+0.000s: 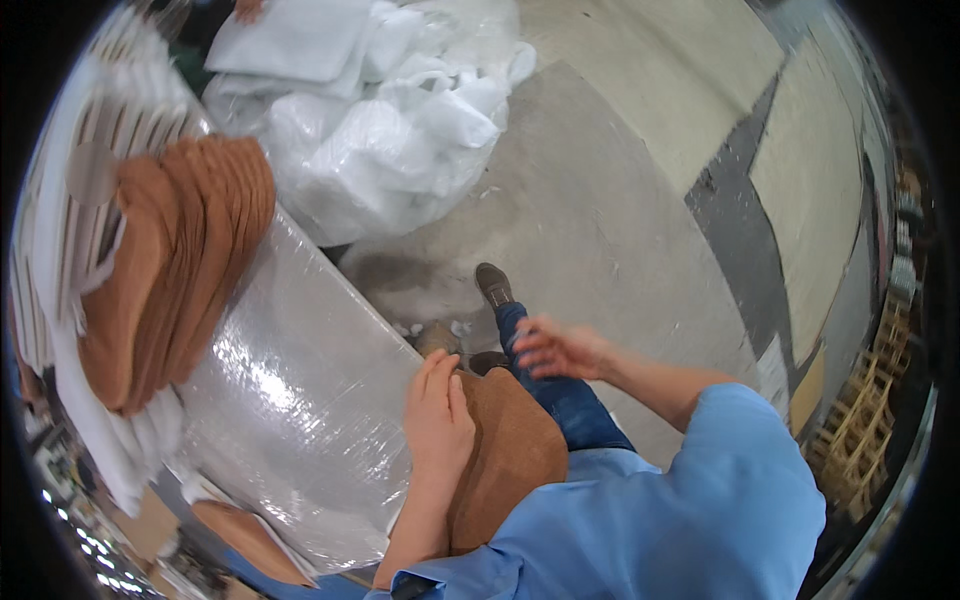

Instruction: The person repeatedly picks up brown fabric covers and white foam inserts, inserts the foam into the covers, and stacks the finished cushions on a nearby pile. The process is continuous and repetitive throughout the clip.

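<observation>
Against my body, beside the table edge, are brown felt-like shaped pieces, seemingly more than one layer. My left hand lies along their left edge, its fingers stretched out and touching them. To the right, my right hand hovers above my leg, slightly blurred, fingers apart and nothing in them. A leaning row of several similar brown pieces stands at the far end of the table. The table top is covered in shiny clear film.
White panels are stacked along the table's left side. A large clear bag of white foam sits on the floor beyond the table. Another brown piece lies at lower left. Wooden pallets line the right. Part of another person's hand shows at the top.
</observation>
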Demonstrator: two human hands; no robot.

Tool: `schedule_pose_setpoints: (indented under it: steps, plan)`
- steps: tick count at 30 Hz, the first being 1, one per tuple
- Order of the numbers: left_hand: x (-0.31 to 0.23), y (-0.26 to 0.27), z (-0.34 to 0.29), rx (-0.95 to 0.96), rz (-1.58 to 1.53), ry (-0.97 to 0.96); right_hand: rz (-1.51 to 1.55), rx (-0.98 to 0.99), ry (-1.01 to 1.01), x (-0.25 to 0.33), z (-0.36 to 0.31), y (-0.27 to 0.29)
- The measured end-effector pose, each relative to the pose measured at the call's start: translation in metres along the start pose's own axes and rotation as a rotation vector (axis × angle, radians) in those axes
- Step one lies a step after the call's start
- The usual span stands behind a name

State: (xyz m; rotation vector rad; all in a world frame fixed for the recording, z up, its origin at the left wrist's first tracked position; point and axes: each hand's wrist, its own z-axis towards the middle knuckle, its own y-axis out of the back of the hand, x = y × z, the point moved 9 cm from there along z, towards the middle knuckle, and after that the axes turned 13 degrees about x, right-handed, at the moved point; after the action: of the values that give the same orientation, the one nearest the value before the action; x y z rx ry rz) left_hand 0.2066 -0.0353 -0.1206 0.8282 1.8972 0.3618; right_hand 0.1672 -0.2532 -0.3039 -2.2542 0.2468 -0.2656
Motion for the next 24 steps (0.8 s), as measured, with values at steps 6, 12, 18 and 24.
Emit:
schedule_pose_setpoints:
  steps: [6,12,18,24]
  plan:
    - [-0.002,-0.052,0.0,0.263,-0.49,-0.048,0.13,-0.103,0.549,0.06,-0.037,-0.045]
    - [0.015,-0.061,-0.011,0.152,-0.388,0.05,0.081,-0.068,0.644,0.028,-0.002,-0.101]
    - [0.034,-0.059,-0.012,0.096,-0.281,0.135,-0.048,-0.05,0.576,0.01,0.018,-0.082]
    - [0.044,-0.062,-0.008,0.118,-0.303,0.095,-0.106,-0.274,0.288,-0.003,0.032,-0.033]
